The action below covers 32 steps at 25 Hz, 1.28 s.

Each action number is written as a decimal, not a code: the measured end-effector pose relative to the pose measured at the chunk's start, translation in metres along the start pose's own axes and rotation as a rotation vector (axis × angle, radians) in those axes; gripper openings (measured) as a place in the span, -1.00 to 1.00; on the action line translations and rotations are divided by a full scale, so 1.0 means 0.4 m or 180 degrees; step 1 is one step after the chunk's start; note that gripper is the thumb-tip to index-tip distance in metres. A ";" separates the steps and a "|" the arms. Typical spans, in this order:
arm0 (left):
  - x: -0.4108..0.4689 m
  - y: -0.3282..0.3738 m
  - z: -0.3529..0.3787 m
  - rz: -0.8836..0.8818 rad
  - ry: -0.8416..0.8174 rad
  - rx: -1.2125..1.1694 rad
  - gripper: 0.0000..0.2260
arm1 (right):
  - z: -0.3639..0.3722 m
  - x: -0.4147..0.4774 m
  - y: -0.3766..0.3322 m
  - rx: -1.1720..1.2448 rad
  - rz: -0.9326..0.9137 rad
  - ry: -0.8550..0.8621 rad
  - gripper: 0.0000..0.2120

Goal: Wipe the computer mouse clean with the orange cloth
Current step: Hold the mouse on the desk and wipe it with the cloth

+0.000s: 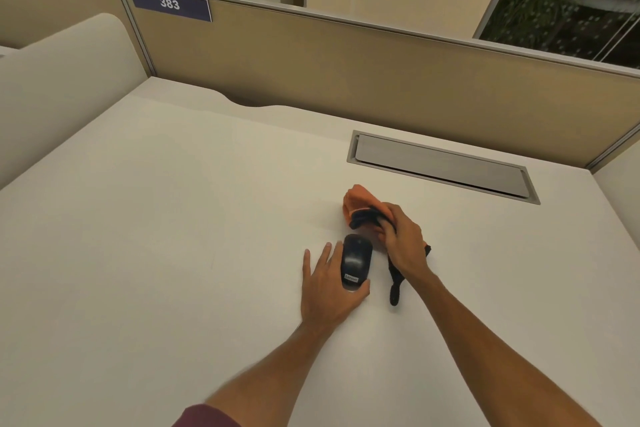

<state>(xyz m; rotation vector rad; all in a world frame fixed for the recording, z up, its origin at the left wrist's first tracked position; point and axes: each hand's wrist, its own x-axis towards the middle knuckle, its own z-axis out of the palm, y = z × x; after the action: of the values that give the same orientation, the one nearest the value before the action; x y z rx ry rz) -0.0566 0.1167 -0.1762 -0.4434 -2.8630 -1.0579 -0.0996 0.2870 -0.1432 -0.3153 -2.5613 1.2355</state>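
Observation:
A black computer mouse (356, 260) with a small white label lies on the white desk (173, 218). My left hand (327, 284) rests flat on the desk against the mouse's left side, fingers spread, thumb curled round its near end. Just right of the mouse, my right hand (405, 243) is closed on the orange cloth (360, 201), which has a dark side; a dark strip of it hangs out below the hand onto the desk. The cloth is beside the mouse, apart from it.
A grey cable hatch (443, 166) is set into the desk behind the cloth. A tan partition (346, 62) with a "383" sign (169, 3) runs along the desk's far edge. A cream panel (62, 87) stands at the left.

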 end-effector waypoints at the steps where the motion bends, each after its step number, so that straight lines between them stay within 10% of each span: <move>1: 0.000 0.002 -0.001 0.0004 0.0011 -0.0006 -0.26 | -0.003 -0.011 -0.004 0.0001 -0.0224 -0.0111 -0.77; 6: -0.002 0.007 -0.008 0.0028 0.0183 -0.0217 -0.41 | 0.028 -0.053 -0.034 -0.0409 -0.0842 -0.0877 -0.76; 16: -0.002 -0.003 0.003 -0.0034 -0.0073 0.0000 -0.20 | 0.000 -0.006 -0.046 -0.0134 0.0044 0.0053 -0.78; 24: -0.011 0.011 -0.005 -0.0226 0.0088 -0.0745 -0.52 | -0.013 -0.151 -0.073 -0.0322 -0.1201 -0.0695 -0.63; 28: -0.024 -0.011 -0.002 -0.0893 -0.0069 -0.1496 -0.37 | -0.022 -0.205 -0.026 -0.0965 -0.1616 -0.0956 -0.43; 32: -0.012 -0.012 -0.009 0.0041 -0.0035 -0.0469 -0.15 | -0.076 -0.205 0.022 -0.1223 -0.1827 -0.0994 -0.42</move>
<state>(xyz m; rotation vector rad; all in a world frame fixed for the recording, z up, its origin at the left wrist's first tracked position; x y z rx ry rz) -0.0536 0.1096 -0.1774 -0.4771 -2.7984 -1.2732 -0.0119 0.2889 -0.1445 0.5515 -2.8344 0.6183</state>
